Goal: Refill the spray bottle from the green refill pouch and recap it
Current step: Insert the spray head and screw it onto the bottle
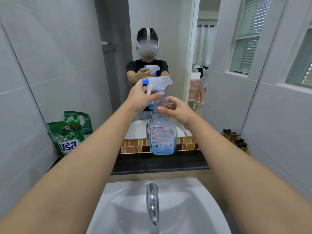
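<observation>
Spray bottle (162, 137) stands upright on the dark ledge (185, 163) behind the sink (118, 200), dead centre ahead of you, base w/ a shallow band of blue liquid, most of the body looks empty. Long axis vertical; trigger head (157, 83) on top, nozzle pointing to your left. Your left hand (143, 97) is closed round the trigger head and blue collar, thumb across the collar front. Your right hand (175, 108) is at the bottle neck just below, fingers curled and partly open; can't tell if it's actually gripping the neck or only touching it. So both hands stack on the one vertical axis: left up top, right beneath. That's the relation the next move turns on, in my judgement: unscrewing needs the head turned about that upright axis while the lower hand holds the body from spinning. Firm up the right-hand hold before you twist, or the bottle may rotate w/ the cap. Head appears seated on the neck, so the cap-off step looks not yet done. Green refill pouch (67, 138) leans upright vs the wall tiles at far left end of the ledge, well apart from the bottle, on your left side; left arm is the nearer one for it. Its double behind it is a mirror reflection. Small dark-capped bottles (240, 143) sit at the right end, clear of the work. Tap (152, 202) below, near you.
</observation>
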